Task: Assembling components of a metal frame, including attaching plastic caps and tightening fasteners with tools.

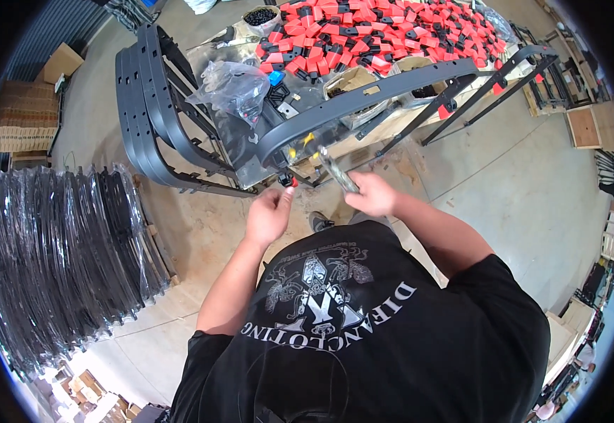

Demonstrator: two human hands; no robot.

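Note:
My left hand (269,214) is closed with the thumb up, its fingertips at a small black-and-red plastic piece (289,182). That piece sits by the near end of a dark grey curved metal frame (370,97), which lies across the table edge. Whether the piece is fixed to the frame, I cannot tell. My right hand (372,195) grips a long silvery hand tool (338,172), blurred, its far end pointing up toward the frame. The exact kind of tool is unclear. Yellow-handled tools (300,145) lie on the table just beyond.
A large heap of red-and-black plastic pieces (384,35) covers the table's far side. Tubs of small black parts (260,17) and a clear plastic bag (230,88) stand around it. More curved frames (141,106) lean left. Wrapped black bars (60,261) are stacked lower left.

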